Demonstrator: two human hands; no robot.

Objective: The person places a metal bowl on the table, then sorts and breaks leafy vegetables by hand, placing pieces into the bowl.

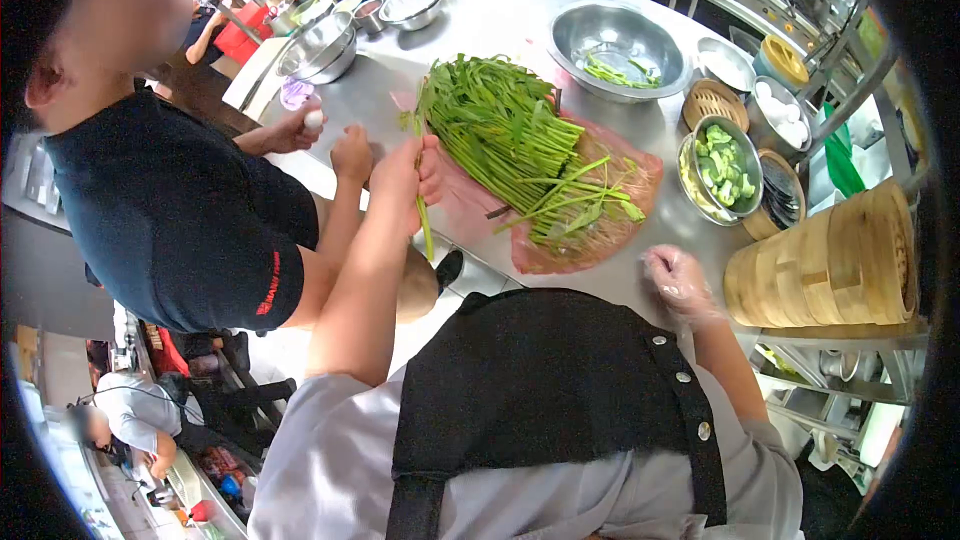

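Note:
My left hand [405, 178] is closed around a leafy green stalk [427, 230], whose stem hangs below my fingers past the table's edge. Beside it lies a large heap of long-stemmed leafy greens [490, 130], which looks like water spinach, on a pink plastic bag [590, 240]. Cut stems lie loose on the bag's near right part. My right hand [680, 282], in a clear plastic glove, rests curled at the table's near edge, right of the bag. Its fingers are closed, and whatever is inside them is hidden.
A large steel bowl [620, 45] holds a few green pieces. To the right stand a bowl of chopped greens [722, 172], a container of eggs [780, 110] and bamboo steamers [820, 255]. A co-worker [180, 200] stands close on my left, holding a small white object [314, 120].

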